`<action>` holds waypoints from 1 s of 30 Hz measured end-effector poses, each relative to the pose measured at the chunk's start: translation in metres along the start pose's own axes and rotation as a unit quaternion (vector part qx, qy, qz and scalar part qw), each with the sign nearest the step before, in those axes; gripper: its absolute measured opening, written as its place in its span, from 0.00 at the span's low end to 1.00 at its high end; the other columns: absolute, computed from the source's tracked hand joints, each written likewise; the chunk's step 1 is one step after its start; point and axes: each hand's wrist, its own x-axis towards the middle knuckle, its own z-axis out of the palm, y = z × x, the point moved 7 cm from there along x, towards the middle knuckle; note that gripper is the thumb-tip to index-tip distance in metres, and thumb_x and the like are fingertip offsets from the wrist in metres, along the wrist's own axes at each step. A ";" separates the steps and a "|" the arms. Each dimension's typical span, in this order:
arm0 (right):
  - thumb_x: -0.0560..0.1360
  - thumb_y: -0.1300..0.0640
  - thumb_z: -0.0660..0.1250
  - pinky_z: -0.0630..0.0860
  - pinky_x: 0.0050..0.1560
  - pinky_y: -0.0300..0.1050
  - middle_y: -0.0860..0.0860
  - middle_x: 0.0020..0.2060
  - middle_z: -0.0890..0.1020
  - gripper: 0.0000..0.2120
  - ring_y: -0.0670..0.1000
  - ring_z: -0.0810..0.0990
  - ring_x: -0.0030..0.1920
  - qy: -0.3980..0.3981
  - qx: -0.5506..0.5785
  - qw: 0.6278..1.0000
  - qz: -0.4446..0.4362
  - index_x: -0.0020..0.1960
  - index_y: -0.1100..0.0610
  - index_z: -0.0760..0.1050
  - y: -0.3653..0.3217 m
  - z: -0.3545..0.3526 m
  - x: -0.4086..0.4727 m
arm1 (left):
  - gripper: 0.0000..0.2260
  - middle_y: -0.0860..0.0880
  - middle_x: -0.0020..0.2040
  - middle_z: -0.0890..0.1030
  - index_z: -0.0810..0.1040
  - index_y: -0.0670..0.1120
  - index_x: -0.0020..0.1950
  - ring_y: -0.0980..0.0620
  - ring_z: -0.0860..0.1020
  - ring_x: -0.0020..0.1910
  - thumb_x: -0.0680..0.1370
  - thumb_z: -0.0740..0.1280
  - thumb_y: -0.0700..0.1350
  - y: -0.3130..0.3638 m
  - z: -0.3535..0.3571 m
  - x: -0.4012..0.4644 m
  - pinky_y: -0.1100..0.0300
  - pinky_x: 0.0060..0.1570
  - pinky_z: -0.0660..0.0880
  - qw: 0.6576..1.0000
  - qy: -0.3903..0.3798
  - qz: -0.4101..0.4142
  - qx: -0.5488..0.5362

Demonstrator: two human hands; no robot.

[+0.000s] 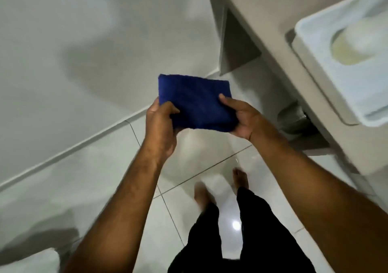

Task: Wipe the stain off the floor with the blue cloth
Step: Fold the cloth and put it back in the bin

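Observation:
A folded dark blue cloth (195, 98) is held in the air in front of me, above the pale tiled floor (105, 178). My left hand (160, 123) grips its near left corner, thumb on top. Under the cloth's near right corner sits my right hand (241, 115), thumb pressed on the upper face. Both arms reach forward from the bottom of the frame. I cannot make out any stain on the glossy tiles from here; part of the floor is hidden behind the cloth and my arms.
A white wall (84, 52) rises at the left and back. At the right stands a beige counter (273, 31) with a white basin (344, 48) and a metal drain pipe (294, 117) beneath it. My bare feet (241, 178) and dark trousers are below.

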 end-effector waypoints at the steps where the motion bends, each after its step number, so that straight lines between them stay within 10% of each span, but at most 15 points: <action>1: 0.69 0.50 0.76 0.78 0.57 0.54 0.58 0.61 0.81 0.27 0.59 0.80 0.60 0.001 -0.033 0.999 -0.020 0.64 0.58 0.77 -0.021 0.015 -0.016 | 0.13 0.49 0.39 0.78 0.78 0.46 0.44 0.46 0.75 0.41 0.67 0.58 0.35 0.022 0.002 -0.012 0.52 0.35 0.78 1.000 0.011 0.010 0.014; 7: 0.71 0.61 0.72 0.78 0.57 0.55 0.57 0.59 0.82 0.22 0.58 0.81 0.59 0.029 -0.227 0.962 -0.146 0.64 0.57 0.75 -0.115 0.065 -0.097 | 0.14 0.42 0.53 0.84 0.80 0.45 0.57 0.42 0.83 0.49 0.74 0.63 0.46 0.082 0.025 -0.049 0.51 0.37 0.81 0.998 -0.027 -0.010 0.056; 12: 0.73 0.68 0.70 0.80 0.54 0.52 0.58 0.54 0.84 0.15 0.58 0.83 0.55 0.068 -0.242 0.945 -0.209 0.58 0.57 0.77 -0.148 0.049 -0.146 | 0.07 0.45 0.46 0.85 0.78 0.47 0.51 0.47 0.84 0.37 0.79 0.63 0.49 0.090 0.056 -0.058 0.57 0.30 0.78 0.984 0.037 0.056 0.165; 24: 0.69 0.65 0.72 0.80 0.54 0.55 0.57 0.48 0.86 0.11 0.62 0.82 0.53 0.267 -0.251 0.916 -0.163 0.50 0.57 0.81 -0.221 -0.149 -0.243 | 0.01 0.52 0.27 0.79 0.77 0.42 0.43 0.55 0.75 0.23 0.74 0.68 0.38 0.009 0.247 -0.057 0.62 0.24 0.74 0.979 0.005 0.040 0.198; 30: 0.70 0.64 0.67 0.76 0.45 0.50 0.59 0.49 0.80 0.11 0.57 0.78 0.48 0.332 -0.447 0.826 -0.088 0.53 0.61 0.76 -0.277 -0.231 -0.252 | 0.06 0.44 0.37 0.83 0.78 0.41 0.40 0.44 0.83 0.37 0.66 0.72 0.41 -0.046 0.330 -0.035 0.48 0.38 0.83 0.960 0.055 -0.031 0.272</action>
